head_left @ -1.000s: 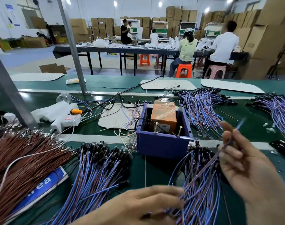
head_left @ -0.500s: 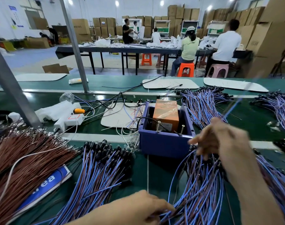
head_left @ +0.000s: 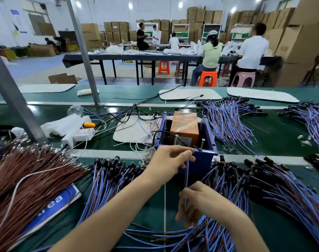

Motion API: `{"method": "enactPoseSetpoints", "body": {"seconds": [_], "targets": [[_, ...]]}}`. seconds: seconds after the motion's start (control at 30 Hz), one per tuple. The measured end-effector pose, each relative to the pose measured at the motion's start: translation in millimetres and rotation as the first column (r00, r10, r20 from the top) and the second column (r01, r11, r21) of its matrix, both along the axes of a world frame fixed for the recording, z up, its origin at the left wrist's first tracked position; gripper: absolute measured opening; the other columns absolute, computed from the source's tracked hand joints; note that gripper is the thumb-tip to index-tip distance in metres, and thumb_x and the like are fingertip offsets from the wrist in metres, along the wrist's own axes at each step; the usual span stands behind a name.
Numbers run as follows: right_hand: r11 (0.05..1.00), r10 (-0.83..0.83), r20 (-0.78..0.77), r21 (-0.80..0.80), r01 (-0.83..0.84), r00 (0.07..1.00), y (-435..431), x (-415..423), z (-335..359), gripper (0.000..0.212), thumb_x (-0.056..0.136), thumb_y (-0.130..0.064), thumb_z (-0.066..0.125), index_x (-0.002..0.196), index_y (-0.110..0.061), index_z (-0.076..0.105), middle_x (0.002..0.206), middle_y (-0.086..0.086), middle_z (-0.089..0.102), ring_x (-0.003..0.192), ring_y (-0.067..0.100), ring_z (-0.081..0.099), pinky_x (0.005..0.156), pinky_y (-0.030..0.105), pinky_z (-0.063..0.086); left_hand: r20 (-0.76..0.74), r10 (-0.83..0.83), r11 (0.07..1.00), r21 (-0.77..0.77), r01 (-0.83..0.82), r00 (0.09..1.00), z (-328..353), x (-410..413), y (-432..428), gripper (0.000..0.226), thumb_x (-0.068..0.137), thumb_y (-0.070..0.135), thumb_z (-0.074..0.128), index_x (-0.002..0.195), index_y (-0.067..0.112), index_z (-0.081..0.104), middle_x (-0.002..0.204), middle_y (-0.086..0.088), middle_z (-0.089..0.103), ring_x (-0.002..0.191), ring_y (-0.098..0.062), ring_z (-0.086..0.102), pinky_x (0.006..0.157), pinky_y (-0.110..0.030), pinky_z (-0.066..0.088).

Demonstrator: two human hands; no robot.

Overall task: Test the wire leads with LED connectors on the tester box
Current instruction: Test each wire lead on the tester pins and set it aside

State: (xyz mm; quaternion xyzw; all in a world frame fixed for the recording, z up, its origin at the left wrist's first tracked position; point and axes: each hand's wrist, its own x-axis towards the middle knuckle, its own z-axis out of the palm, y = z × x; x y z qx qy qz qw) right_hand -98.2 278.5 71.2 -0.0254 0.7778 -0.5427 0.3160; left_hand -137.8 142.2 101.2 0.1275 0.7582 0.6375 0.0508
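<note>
- Far left of the tester box (head_left: 196,166), a bundle of brown wires (head_left: 27,179) fans across the green table (head_left: 282,142).
- Left of the box and behind its front wall lies a white power strip (head_left: 82,134).
- Just left of the box lies a pile of blue leads (head_left: 107,180) with black connectors.
- The left hand (head_left: 171,159) is at the box's front rim and pinches the top of one wire lead (head_left: 186,176) between thumb and fingers.
- Whether the lead's tip touches the metal pins (head_left: 202,142) standing in the box cannot be told.
- An orange block (head_left: 185,127) sits inside the box.
- In front of the box, the right hand (head_left: 196,202) has its fingers curled round the same lead lower down.
- Right of the box, more leads (head_left: 282,188) lie heaped.
</note>
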Motion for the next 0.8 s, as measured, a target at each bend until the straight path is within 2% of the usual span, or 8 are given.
{"method": "enactPoseSetpoints", "body": {"seconds": [0.13,0.27,0.37,0.43,0.5,0.57,0.67,0.8], "targets": [[1.0,0.022,-0.049,0.019,-0.021,0.999,4.9,1.5,-1.6,0.033,0.096,-0.011,0.04,0.077,-0.006,0.066,0.083,0.015,0.075,0.053,0.019,0.056,0.048,0.022,0.044,-0.045,0.056,0.996,-0.074,-0.06,0.997,-3.6,4.7,7.8,0.015,0.092,0.016,0.061,0.091,0.025,0.073,0.085,0.007,0.07,0.072,-0.006,0.055,0.063,-0.02,0.047],[0.988,-0.103,-0.166,-0.13,0.082,0.981,6.4,2.0,-1.1,0.011,0.094,-0.004,0.054,0.091,-0.003,0.064,0.08,0.014,0.074,0.044,0.014,0.048,0.043,0.02,0.038,-0.038,0.022,0.998,-0.058,-0.024,0.999,-5.6,10.3,11.6,0.014,0.091,0.011,0.061,0.094,0.019,0.073,0.092,-0.003,0.074,0.086,-0.015,0.069,0.078,-0.027,0.057],[0.933,-0.291,-0.26,-0.289,0.213,0.921,4.0,1.7,2.6,0.015,0.094,-0.005,0.056,0.082,-0.004,0.066,0.075,0.013,0.073,0.046,0.015,0.054,0.044,0.021,0.042,-0.088,0.054,0.996,-0.065,-0.06,0.995,-6.2,11.2,11.6,0.017,0.091,0.01,0.062,0.103,0.014,0.073,0.094,-0.004,0.074,0.082,-0.013,0.071,0.074,-0.032,0.059],[0.875,-0.417,-0.284,-0.383,0.297,0.863,2.8,1.0,3.7,0.021,0.095,-0.003,0.054,0.079,-0.005,0.067,0.068,0.011,0.071,0.045,0.015,0.056,0.042,0.021,0.043,-0.094,0.037,0.996,-0.074,-0.044,0.995,-6.9,9.7,12.1,0.024,0.094,0.011,0.057,0.115,0.014,0.068,0.096,0.002,0.072,0.073,-0.005,0.068,0.06,-0.028,0.057],[0.824,-0.499,-0.276,-0.446,0.35,0.821,2.0,-0.1,4.1,0.022,0.097,-0.005,0.053,0.081,-0.004,0.069,0.064,0.008,0.068,0.046,0.015,0.057,0.042,0.022,0.044,-0.1,-0.018,0.996,-0.091,0.009,0.995,-7.3,9.7,12.7,0.035,0.098,0.009,0.049,0.129,0.022,0.059,0.103,0.002,0.069,0.064,0.002,0.059,0.058,-0.019,0.049],[0.765,-0.588,-0.245,-0.479,0.431,0.771,2.2,-4.2,2.4,0.024,0.098,-0.009,0.052,0.082,-0.004,0.07,0.062,0.008,0.067,0.045,0.015,0.057,0.041,0.021,0.044,-0.135,-0.055,0.993,-0.108,0.04,0.989,-10.7,10.9,11.0,0.05,0.1,0.005,0.041,0.137,0.038,0.046,0.11,0.001,0.064,0.069,0.001,0.059,0.071,-0.017,0.049],[0.683,-0.705,-0.199,-0.451,0.575,0.681,5.6,-14.6,-2.0,0.029,0.099,-0.015,0.051,0.08,-0.003,0.069,0.056,0.006,0.066,0.039,0.012,0.052,0.038,0.019,0.039,-0.124,-0.061,0.996,-0.066,0.053,0.99,-18.1,15.6,3.5,0.079,0.095,-0.004,0.034,0.136,0.064,0.025,0.111,0.0,0.062,0.088,-0.007,0.066,0.083,-0.027,0.053],[0.691,-0.708,-0.191,-0.388,0.61,0.68,9.0,-21.6,-8.7,0.032,0.099,-0.019,0.052,0.078,-0.005,0.07,0.052,0.003,0.063,0.036,0.01,0.045,0.037,0.017,0.035,-0.037,-0.034,0.993,-0.116,0.029,0.999,-30.2,20.3,-11.6,0.093,0.09,-0.008,0.035,0.138,0.062,-0.003,0.111,0.001,0.064,0.086,-0.012,0.067,0.079,-0.034,0.053]]}}
